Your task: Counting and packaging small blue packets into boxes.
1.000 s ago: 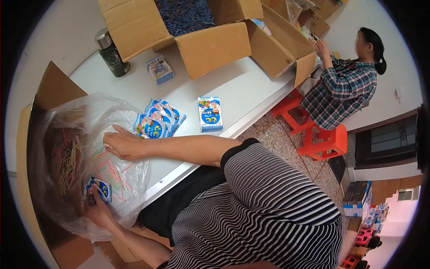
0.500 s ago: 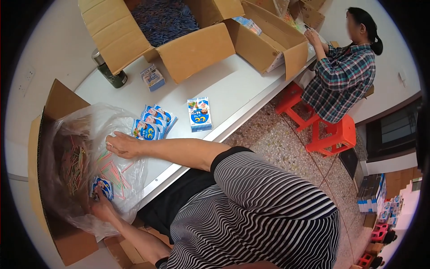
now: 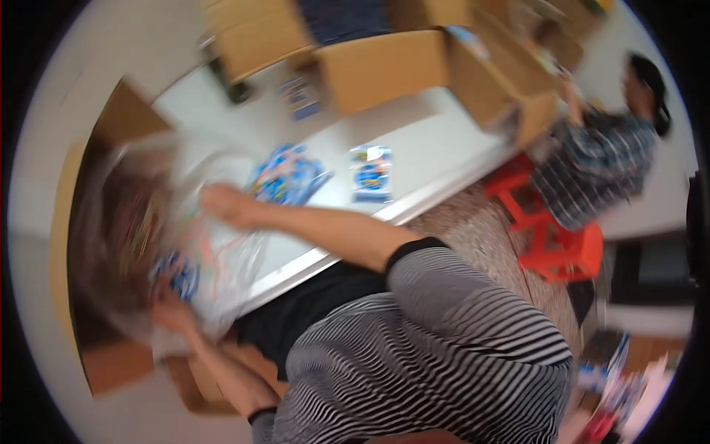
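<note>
My left hand (image 3: 173,311) is closed on a blue-and-white packet (image 3: 176,275), held at the mouth of a clear plastic bag (image 3: 240,263). This bag lines a cardboard box (image 3: 122,370) at the left and spills onto the table. Thin coloured sticks (image 3: 140,229) lie inside it, with more loose ones on the plastic. Over the bag's table side, my right hand (image 3: 228,207) has its fingers curled together; blur hides what is in them, if anything. Just beyond it lies a fanned pile of blue-and-white packets (image 3: 288,176).
Another packet (image 3: 371,174) lies alone on the white table (image 3: 436,129). Farther back are a small packet (image 3: 299,98), a dark bottle (image 3: 228,81) and open cartons (image 3: 384,70). At the right, a person in a plaid shirt (image 3: 592,163) sits near red stools (image 3: 566,248).
My view has swung, so the table and boxes sit farther right and higher, and the picture is blurred. My left hand still holds the packet; both hands stay at the bag.
</note>
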Demonstrator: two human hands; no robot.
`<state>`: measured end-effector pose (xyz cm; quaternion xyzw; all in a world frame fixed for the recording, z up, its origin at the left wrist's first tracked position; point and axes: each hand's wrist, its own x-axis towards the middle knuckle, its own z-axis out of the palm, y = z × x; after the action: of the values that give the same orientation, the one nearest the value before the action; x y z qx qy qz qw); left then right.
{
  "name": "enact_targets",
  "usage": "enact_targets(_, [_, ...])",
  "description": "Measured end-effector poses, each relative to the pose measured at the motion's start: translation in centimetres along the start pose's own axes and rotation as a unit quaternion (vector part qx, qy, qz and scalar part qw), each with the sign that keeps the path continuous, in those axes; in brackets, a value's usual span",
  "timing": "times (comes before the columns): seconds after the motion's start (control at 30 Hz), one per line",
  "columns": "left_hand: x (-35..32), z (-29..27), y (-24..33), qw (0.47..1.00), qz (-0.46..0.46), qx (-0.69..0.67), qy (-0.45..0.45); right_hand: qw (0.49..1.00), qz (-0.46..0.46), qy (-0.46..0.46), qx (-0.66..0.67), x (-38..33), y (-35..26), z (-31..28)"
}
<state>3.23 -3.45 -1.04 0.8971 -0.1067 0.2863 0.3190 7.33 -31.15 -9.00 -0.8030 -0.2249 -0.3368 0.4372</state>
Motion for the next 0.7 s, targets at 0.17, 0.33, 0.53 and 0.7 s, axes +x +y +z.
enact_targets(0.17, [0.1, -2.0, 0.1, 0.982, -0.182, 0.002, 0.055, 0.982, 0.143, -0.11, 0.05, 0.8, -2.3, -1.1])
enact_targets(0.33, [1.1, -3.6, 3.4, 0.941, -0.262, -0.21, 0.049, 0.934, 0.306, -0.103, 0.155, 4.8, -7.4, -5.8])
enact_targets(0.53, [0.0, -3.2, 5.3, 0.905, -0.239, -0.35, -0.019, 0.848, 0.303, -0.044, 0.433, 7.2, -9.9, -5.1])
enact_targets(0.7, [-0.9, -3.5, 6.9, 0.883, -0.197, -0.402, -0.14, 0.768, 0.22, -0.047, 0.6, 8.9, -14.1, -3.9])
